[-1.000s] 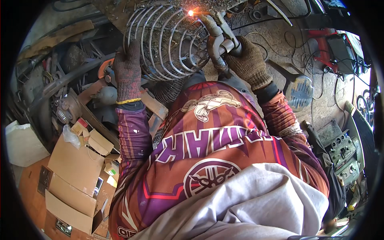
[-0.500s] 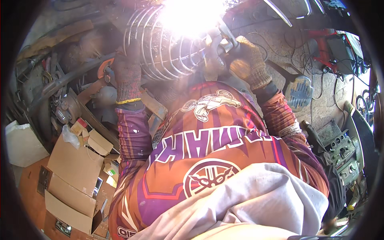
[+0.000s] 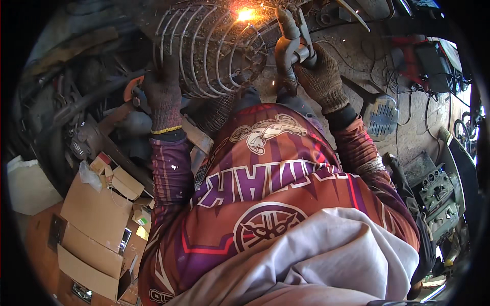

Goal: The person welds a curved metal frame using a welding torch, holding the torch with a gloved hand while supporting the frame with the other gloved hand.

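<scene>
A cage of curved metal rods lies at the top middle, its ribs bent into rings. My left hand, in a dark knitted glove with a yellow cuff edge, closes on the cage's left end; its fingertips are partly in shadow. To the right of the cage, my right hand, in a brown knitted glove, is closed round a welding electrode holder with a worn grey body. An orange glow burns at the cage's far edge, with small sparks about it.
A flat slotted metal piece on a dark bar lies right of my right forearm, with cables behind. Far right stands a red machine; below it, a grey-green metal housing. Opened cardboard boxes lie at lower left, metal scrap above.
The blinding white arc has shrunk to a small orange glow. My right hand and the electrode holder have shifted slightly right, away from the cage. My left hand stays nearly in place.
</scene>
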A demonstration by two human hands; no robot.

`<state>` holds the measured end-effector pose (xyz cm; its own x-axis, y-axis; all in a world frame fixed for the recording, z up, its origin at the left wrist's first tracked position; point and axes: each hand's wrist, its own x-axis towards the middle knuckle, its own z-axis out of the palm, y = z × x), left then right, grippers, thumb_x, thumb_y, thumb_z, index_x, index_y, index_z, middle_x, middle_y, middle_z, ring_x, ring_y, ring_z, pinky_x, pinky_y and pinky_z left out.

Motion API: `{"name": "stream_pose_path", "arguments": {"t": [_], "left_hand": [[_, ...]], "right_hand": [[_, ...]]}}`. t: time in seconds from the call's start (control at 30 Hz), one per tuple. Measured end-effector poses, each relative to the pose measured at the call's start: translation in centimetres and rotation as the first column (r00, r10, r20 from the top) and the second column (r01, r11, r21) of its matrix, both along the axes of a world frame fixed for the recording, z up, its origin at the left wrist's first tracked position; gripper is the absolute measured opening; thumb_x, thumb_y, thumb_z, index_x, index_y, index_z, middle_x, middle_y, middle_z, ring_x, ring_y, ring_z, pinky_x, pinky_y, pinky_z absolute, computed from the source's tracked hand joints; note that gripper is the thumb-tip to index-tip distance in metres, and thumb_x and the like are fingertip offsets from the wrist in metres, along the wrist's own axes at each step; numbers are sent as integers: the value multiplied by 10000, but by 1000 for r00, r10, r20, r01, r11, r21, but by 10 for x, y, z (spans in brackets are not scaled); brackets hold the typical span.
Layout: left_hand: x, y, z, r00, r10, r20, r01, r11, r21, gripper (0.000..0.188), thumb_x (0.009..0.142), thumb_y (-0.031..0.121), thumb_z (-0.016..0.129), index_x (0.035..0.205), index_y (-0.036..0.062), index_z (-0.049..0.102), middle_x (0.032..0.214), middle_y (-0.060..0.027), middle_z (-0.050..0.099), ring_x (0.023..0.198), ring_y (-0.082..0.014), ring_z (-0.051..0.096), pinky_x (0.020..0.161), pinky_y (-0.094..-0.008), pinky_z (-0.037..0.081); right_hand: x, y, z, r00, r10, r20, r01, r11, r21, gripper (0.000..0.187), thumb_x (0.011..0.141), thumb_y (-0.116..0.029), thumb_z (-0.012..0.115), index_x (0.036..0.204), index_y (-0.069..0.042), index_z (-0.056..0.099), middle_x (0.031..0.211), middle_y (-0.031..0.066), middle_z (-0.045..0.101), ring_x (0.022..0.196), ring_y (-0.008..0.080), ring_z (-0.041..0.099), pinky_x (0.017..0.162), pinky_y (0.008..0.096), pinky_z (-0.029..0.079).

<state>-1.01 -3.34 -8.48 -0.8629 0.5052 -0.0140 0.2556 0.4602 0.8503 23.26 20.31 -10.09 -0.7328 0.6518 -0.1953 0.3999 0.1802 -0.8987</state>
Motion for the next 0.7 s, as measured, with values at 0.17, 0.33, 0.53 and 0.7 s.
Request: {"name": "stream_pose_path", "arguments": {"t": [0.17,0.33,0.53,0.7], "left_hand": [[-5,-16,-16,877,-239,417,-64,802,593,266,948,116,494,1193,18,526,1173,-143,592,1048,-246,585,945,-403,500],[7,-5,-8,756,-69,651,-381,762,524,240,966,179,469,1123,16,550,1155,-136,607,1058,-267,591,944,-462,493],[-6,-16,-13,348,-458,818,-728,417,543,254,958,223,485,1084,31,594,1039,-133,671,980,-310,637,920,-541,482],[-14,-17,-13,291,-504,813,-712,453,536,282,963,258,468,1078,39,604,1046,-140,671,970,-322,643,925,-550,474]], "right_hand": [[4,1,-3,999,49,-5,-49,999,-13,536,693,-352,782,1098,-55,592,970,149,662,902,260,658,769,353,514],[3,1,-3,997,61,49,-61,998,2,542,684,-346,779,1102,-57,590,948,158,665,885,275,662,759,360,516],[5,2,-5,990,103,95,-109,992,59,567,678,-367,778,1113,-62,583,952,166,666,896,303,660,758,375,517],[11,0,-15,991,115,68,-119,990,69,577,686,-376,769,1128,-63,571,961,176,661,903,320,655,759,386,516]]}}
